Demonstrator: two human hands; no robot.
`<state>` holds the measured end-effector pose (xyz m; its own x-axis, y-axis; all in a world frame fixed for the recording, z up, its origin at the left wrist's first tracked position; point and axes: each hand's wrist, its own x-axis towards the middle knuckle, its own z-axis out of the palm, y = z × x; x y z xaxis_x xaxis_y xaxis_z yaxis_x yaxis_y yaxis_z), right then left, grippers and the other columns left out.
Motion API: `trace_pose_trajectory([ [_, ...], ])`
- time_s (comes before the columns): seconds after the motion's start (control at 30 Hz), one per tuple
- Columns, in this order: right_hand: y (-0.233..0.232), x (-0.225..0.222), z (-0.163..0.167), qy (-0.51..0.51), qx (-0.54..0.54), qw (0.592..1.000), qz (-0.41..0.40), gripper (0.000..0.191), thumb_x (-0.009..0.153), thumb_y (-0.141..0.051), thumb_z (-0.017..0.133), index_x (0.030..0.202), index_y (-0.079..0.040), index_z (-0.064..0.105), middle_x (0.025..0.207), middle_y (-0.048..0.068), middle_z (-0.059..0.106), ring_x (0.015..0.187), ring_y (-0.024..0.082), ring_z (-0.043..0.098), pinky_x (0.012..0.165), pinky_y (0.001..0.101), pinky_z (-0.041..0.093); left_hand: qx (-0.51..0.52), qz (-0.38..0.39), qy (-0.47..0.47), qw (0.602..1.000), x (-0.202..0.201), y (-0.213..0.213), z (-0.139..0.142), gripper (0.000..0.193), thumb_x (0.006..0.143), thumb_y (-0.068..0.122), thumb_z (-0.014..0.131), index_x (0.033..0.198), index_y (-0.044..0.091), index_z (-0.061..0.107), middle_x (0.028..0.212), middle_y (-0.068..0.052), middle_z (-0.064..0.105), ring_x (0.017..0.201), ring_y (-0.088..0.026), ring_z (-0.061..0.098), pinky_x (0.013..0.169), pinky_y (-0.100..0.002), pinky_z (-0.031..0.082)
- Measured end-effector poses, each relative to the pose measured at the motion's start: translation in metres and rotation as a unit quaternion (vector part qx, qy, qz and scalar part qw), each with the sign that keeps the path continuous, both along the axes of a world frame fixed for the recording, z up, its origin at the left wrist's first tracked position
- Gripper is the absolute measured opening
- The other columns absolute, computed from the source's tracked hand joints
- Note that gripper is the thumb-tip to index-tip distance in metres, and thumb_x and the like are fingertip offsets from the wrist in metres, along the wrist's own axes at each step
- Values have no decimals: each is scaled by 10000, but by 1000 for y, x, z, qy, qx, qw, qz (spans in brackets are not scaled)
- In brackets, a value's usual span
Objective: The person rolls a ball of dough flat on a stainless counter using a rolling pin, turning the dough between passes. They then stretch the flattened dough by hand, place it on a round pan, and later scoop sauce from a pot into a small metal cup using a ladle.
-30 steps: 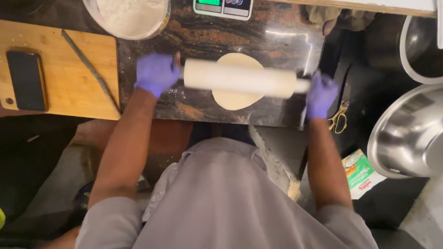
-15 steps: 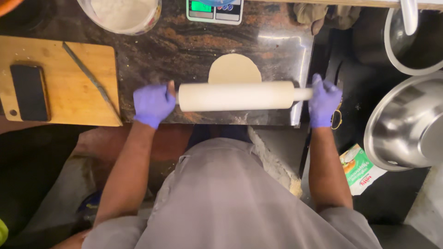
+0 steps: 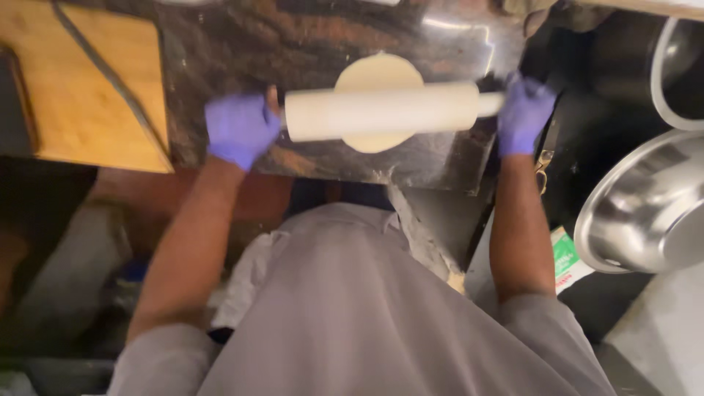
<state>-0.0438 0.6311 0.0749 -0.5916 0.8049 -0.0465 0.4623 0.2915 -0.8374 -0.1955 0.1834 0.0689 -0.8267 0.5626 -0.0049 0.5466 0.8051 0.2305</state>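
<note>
Dark mottled stone counter (image 3: 220, 44) filled the far part of the view, with a wooden cutting board (image 3: 81, 95) at its left end. On the counter lay a round, pale disc of dough (image 3: 381, 72), and across its near half rested my rolling pin (image 3: 381, 110). My left hand (image 3: 238, 130), in a purple glove, was closed around the pin's left handle; my right hand (image 3: 524, 116), gloved alike, was closed around the right handle. The pin's long axis ran left to right, its right end slightly farther from me. Low at the right, beside a steel bowl (image 3: 645, 213), lay a flat white package (image 3: 568, 260) with a green patch and red marks.
</note>
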Motion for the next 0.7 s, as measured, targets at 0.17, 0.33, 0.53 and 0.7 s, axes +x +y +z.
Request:
trace_pose_trajectory([
  [0.17,13,-85,14,70,3,997,43,275,968,-121,811,775,46,709,717,-8,688,652,70,563,587,290,483,29,12,58,998,-51,15,-5,567,1143,375,503,665,123,678,641,-117,645,578,-335,628,564,-471,497],
  [0.33,20,-75,19,3,26,997,68,246,969,-149,799,827,47,755,727,-3,717,659,46,569,593,269,491,-18,34,9,999,-36,17,-1,586,1132,400,461,675,116,693,643,-136,655,610,-353,647,567,-487,510],
  [0.53,18,14,15,-65,-14,996,56,233,975,-182,777,873,26,759,744,29,712,645,61,588,584,263,474,-19,87,-87,992,73,13,9,571,1083,412,463,650,126,702,621,-157,652,547,-371,634,553,-500,518],
  [0.7,18,45,9,136,-293,946,-19,371,1031,-308,684,1072,61,703,743,86,694,573,140,587,519,298,455,68,137,-101,983,115,3,16,578,1052,424,487,601,108,665,625,-151,640,581,-389,627,559,-504,497],
])
